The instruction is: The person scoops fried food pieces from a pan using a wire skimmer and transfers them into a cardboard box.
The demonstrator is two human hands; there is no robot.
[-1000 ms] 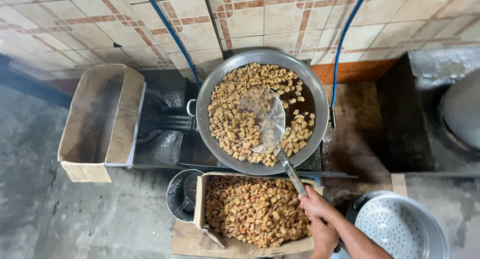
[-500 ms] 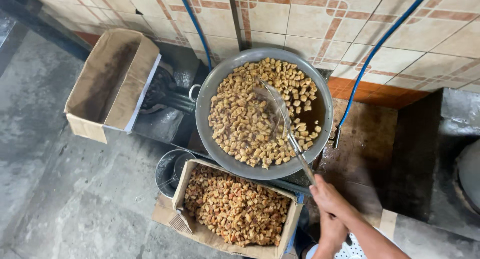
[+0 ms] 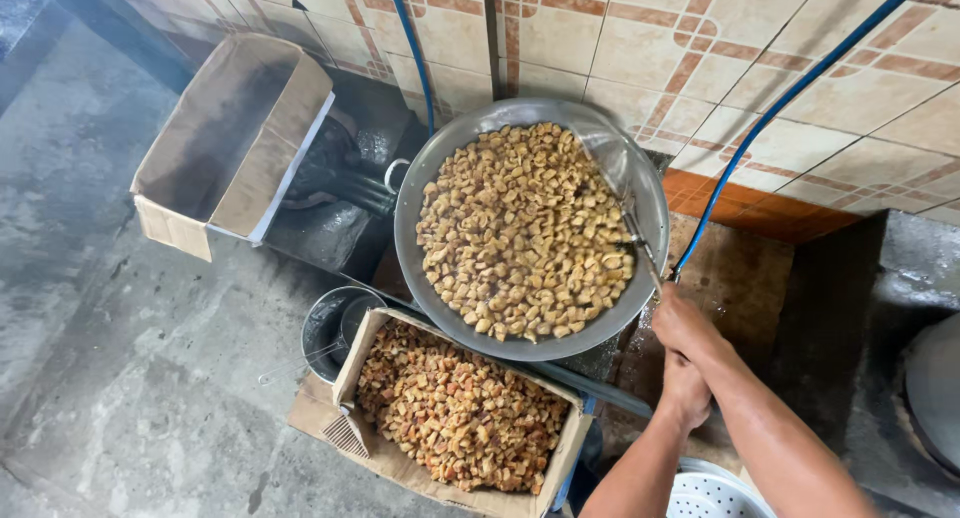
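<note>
1. An empty cardboard box [image 3: 225, 138] stands open at the far left, against the tiled wall [image 3: 640, 48].
2. A small dark bucket [image 3: 335, 328] sits on the concrete floor [image 3: 130, 378], just beside a second box [image 3: 455, 418] heaped with brown fried pieces.
3. Above that box rests a wide metal wok [image 3: 530, 228], filled with paler golden pieces [image 3: 520, 228] in oil.
4. A mesh skimmer [image 3: 610, 163] lies along the wok's right inner wall, its handle running down over the rim towards the hands.
5. The right hand [image 3: 685, 323] is closed around the end of the skimmer handle, just outside the wok's rim.
6. The left hand [image 3: 685, 388] sits directly below the right, fingers curled; whether it holds the handle I cannot tell.
7. A white perforated strainer [image 3: 710, 493] shows at the bottom edge, under the forearms.
8. Two blue hoses [image 3: 790, 93] run down the wall, one on each side of the wok.
</note>
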